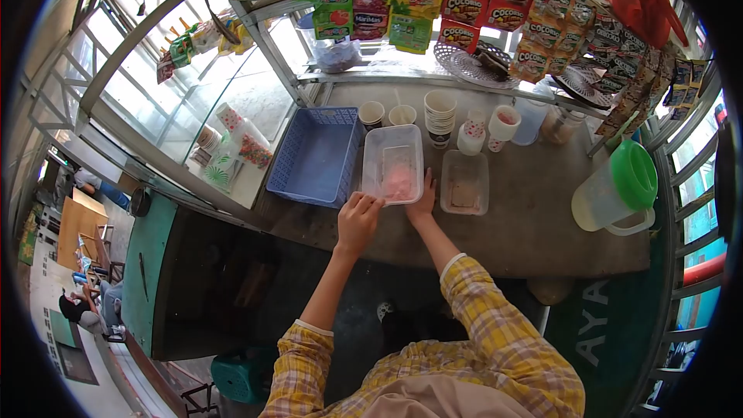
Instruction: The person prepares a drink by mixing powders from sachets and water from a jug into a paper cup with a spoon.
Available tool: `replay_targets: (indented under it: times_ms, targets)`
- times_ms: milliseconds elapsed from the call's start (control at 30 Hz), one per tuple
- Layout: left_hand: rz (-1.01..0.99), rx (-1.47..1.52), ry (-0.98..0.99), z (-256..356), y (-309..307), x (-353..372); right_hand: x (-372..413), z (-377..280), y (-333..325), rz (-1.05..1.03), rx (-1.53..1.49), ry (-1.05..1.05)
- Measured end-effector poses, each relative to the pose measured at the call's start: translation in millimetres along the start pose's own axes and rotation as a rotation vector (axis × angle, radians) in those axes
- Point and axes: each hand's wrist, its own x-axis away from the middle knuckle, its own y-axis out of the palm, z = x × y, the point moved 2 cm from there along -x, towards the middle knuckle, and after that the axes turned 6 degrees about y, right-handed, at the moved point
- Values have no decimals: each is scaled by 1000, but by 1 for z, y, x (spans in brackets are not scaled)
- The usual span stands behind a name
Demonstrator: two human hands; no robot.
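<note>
Gripping the near left corner of a clear plastic tub (374, 156), the left hand (359, 221) has its fingers curled narrowly over the rim; the right hand (421, 200) lies at the tub's near right corner, its fingers pointing away along the side – part of it is hard to make out, so I cannot tell whether it grips or only steadies. The tub sits at the front of the grey bench (534, 236), between both hands; a pink mass (399, 181) lies in its nearer half.

Just right of the right hand stands a second clear tub (465, 164), apart from the first; to the left of the pink-filled one is a blue plastic basket (316, 153) with perforated sides. Behind the tubs runs a row of cups: two paper cups (371, 114) at the left, a tall paper-cup stack (440, 118) near the middle, then small patterned cups (471, 138) farther right; beyond these stand a clear container (530, 120) and a jar (559, 125) with brownish contents.

Well off to the right is a pitcher (593, 205) with a green lid (633, 174), holding something pale; strips of drink sachets (418, 0) hang above the back edge – green, red and orange among them.
</note>
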Motion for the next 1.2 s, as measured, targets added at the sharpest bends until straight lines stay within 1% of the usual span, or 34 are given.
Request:
replay_targets:
  times_ms: [67, 167, 267, 367, 467, 567, 667, 767, 867, 967, 1000, 1067, 1167, 1200]
  targets:
    - [-3, -1, 5, -2, -7, 5, 3, 5, 10, -142, 39, 1]
    - [-5, 5, 9, -2, -15, 13, 21, 21, 30, -144, 272, -82]
    - [-8, 22, 18, -1, -19, 21, 41, 15, 1, -200, 270, -35]
    - [-5, 36, 36, 0, -21, 25, 70, 10, -24, -157, 427, -128]
    - [0, 57, 42, 2, -25, 26, 101, 2, -47, -175, 441, -110]
    - [3, 67, 51, 4, -29, 27, 124, 1, -63, -205, 319, -131]
    - [9, 71, 70, 2, -32, 25, 114, 1, -78, -412, -3, -4]
    - [9, 83, 84, 2, -33, 24, 72, -7, -79, -220, -87, -12]
    - [-18, 82, 90, 1, -31, 24, 51, -1, -57, -142, -74, 0]
    - [-14, 89, 110, 1, -27, 24, 81, -1, -43, -94, 160, -103]
    - [-3, 94, 117, 1, -25, 23, 97, -5, -48, -102, 123, -122]
    - [-20, 89, 107, 2, -17, 25, 137, -12, -77, -128, 61, -161]
    - [-47, 111, 122, 5, -7, 24, 159, -1, -139, -345, -405, 25]
    - [-59, 117, 130, 5, -5, 24, 154, 12, -158, -251, -376, 86]
